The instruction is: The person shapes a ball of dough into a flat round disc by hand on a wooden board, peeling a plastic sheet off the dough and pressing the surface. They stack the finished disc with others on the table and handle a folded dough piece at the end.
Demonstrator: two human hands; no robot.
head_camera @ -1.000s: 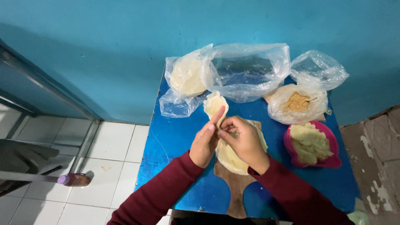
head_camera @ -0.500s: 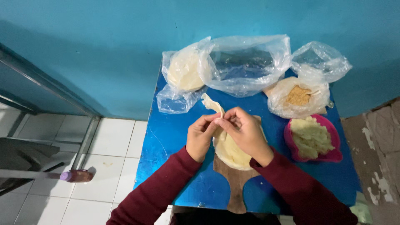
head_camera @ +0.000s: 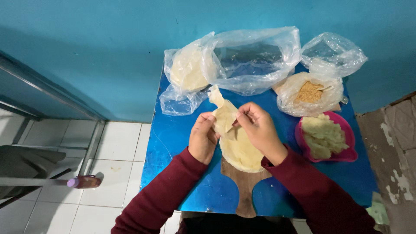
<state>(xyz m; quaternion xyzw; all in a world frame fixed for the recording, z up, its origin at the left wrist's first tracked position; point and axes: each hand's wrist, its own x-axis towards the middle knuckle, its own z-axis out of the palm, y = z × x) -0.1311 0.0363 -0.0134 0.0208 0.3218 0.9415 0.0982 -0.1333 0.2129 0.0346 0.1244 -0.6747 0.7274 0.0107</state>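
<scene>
— What is carrying everything?

— A small blue table (head_camera: 182,143) is standing on white floor tiles (head_camera: 117,151).

— What is lying on it?

— A wooden board (head_camera: 245,190) is sitting at six o'clock, a pink bowl (head_camera: 346,154) at three, and clear plastic bags (head_camera: 251,56) are crowding twelve.

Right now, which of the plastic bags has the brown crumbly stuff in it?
The bag with brown crumbs at the back right, just behind the pink bowl. The two left bags hold pale dough or look nearly empty, and the far right one looks empty.
</scene>
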